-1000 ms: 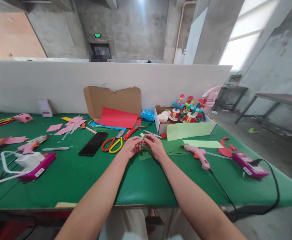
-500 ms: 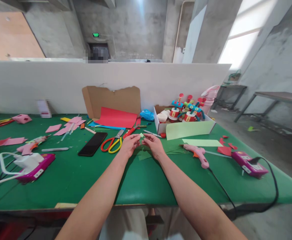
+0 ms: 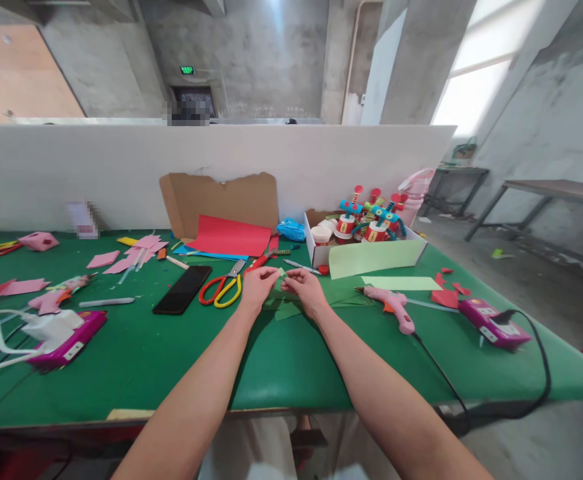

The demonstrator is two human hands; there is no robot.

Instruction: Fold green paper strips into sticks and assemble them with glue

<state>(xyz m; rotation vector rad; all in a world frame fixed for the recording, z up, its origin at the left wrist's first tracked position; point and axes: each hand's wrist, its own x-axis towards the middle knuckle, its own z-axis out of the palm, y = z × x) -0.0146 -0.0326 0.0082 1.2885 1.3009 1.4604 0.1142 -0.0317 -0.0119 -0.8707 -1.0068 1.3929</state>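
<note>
A small piece of light green paper (image 3: 282, 273) is pinched between my two hands, over the middle of the green table. My left hand (image 3: 261, 285) grips its left side with closed fingertips. From the right, my right hand (image 3: 305, 287) closes its fingers on the same piece. Under and beside my hands lie darker green paper sheets (image 3: 338, 293). Scissors (image 3: 227, 287) with one red and one yellow handle lie just left of my left hand. A pink glue gun (image 3: 391, 305) rests to the right of my right hand.
A white box (image 3: 416, 252) with several paper-cup figures stands behind on the right. A black phone (image 3: 182, 289) lies left of the scissors. Purple power strips (image 3: 494, 325) sit at both sides, with cords trailing. Red paper (image 3: 231, 235) leans against cardboard (image 3: 221, 193).
Both hands stay at nearly the same spot, their fingers shifting slightly around the green paper. At the far left edge, another person's hand has gone out of view. The camera has turned slightly.
</note>
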